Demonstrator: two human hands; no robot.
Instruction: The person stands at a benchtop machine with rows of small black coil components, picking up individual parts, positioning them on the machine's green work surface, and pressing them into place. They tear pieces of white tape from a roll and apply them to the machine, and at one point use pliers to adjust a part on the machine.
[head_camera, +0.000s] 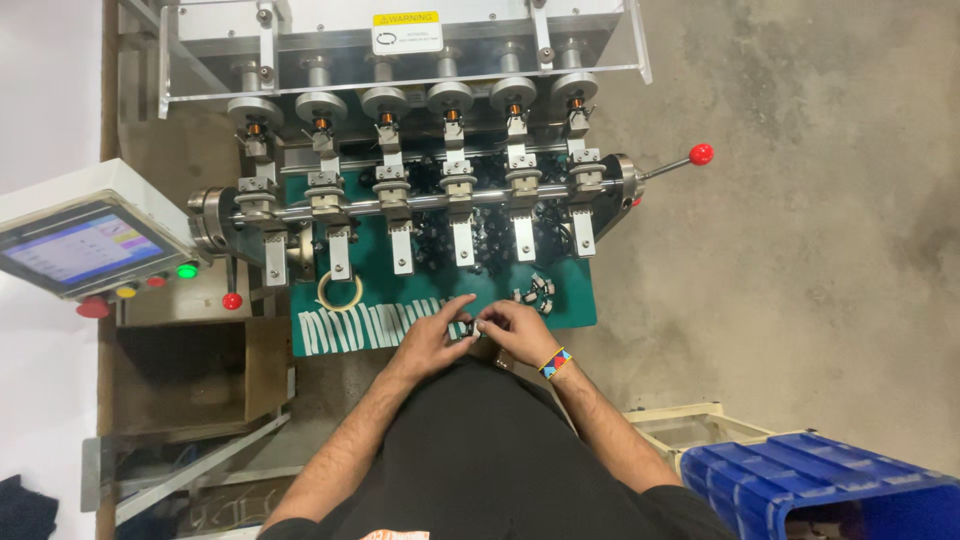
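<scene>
My left hand (435, 333) and my right hand (517, 330) meet over the front edge of the green work mat (575, 305). Together they pinch a small dark part (466, 328) between their fingertips; its shape is too small to make out. The right wrist wears a beaded band (555, 362). Just beyond the hands lies a heap of small black parts (490, 240), under a winding machine (420, 190) with a row of several spindles carrying copper coils.
A tape roll (340, 292) and a row of white strips (345, 328) lie on the mat's left. Small grey pieces (535, 292) sit at right. A touchscreen panel (75, 248) with coloured buttons stands left, a red-knobbed lever (701, 154) right, a blue crate (820, 495) lower right.
</scene>
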